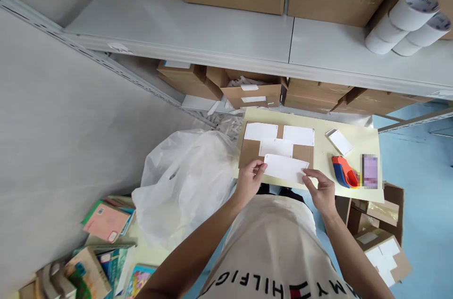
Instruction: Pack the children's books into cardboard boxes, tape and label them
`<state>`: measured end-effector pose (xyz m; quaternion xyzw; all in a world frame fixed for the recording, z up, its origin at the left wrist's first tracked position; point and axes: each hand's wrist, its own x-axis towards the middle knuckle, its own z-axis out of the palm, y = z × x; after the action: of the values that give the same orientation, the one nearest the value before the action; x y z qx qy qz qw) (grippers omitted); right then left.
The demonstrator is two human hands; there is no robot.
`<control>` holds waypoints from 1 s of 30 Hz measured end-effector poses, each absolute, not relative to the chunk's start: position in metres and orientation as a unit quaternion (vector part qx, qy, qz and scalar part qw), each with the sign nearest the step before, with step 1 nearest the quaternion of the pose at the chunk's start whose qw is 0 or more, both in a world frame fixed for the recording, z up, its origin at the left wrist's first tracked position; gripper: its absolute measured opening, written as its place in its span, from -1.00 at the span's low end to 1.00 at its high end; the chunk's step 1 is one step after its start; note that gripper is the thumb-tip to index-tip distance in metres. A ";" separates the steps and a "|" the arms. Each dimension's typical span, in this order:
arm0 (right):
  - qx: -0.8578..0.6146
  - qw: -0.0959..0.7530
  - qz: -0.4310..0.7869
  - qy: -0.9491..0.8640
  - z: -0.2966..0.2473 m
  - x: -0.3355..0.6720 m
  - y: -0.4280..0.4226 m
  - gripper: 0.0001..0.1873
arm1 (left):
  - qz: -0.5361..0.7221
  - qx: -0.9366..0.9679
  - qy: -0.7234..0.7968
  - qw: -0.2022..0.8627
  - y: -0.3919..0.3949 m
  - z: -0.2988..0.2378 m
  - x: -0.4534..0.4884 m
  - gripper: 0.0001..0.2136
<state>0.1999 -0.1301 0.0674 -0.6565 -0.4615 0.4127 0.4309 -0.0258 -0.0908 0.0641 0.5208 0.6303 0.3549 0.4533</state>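
Observation:
Between my two hands a white label sheet (286,168) is stretched out, tilted a little and overlapping the near edge of a cardboard box. My left hand (250,177) pinches its left end, and my right hand (321,187) pinches the right end between thumb and finger. The cardboard box (249,153) lies on a pale yellow table (323,124). Three white labels are on its top: one at the left (261,131), one at the right (299,135) and one in the middle (276,147).
On the table's right side are a stack of white labels (340,142), an orange and blue tape dispenser (344,172) and a blurred purple item (370,171). A plastic bag (187,181) bulges at the left. Shelves (198,23) with boxes and tape rolls (403,20) stand ahead.

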 end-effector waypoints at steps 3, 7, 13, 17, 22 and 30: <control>-0.621 0.444 0.386 -0.517 0.066 0.209 -0.130 -0.74 | 0.371 0.532 0.618 0.445 -0.087 0.065 -0.021 -0.76; -0.585 0.427 0.323 -0.609 0.060 0.220 -0.133 -0.56 | 0.404 0.581 0.593 0.385 -0.086 0.062 -0.017 -0.79; -0.533 0.376 0.237 -0.720 0.034 0.222 -0.140 -0.31 | 0.369 0.716 0.558 0.200 -0.100 0.035 -0.032 -0.51; -0.531 0.383 0.190 -0.731 0.012 0.227 -0.142 -0.20 | 0.336 0.692 0.616 0.169 -0.112 0.007 -0.059 -0.09; -0.546 0.402 0.160 -0.717 -0.009 0.242 -0.137 -0.13 | 0.311 0.582 0.714 0.234 -0.116 -0.020 -0.088 0.22; -0.548 0.400 0.164 -0.716 0.005 0.239 -0.126 -0.24 | 0.378 0.664 0.596 0.247 -0.100 0.007 -0.061 0.15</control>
<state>0.2388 -0.1258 0.0050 -0.5483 -0.7157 0.1644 0.4000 -0.0607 -0.0995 0.0072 0.6637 0.5959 0.3785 0.2473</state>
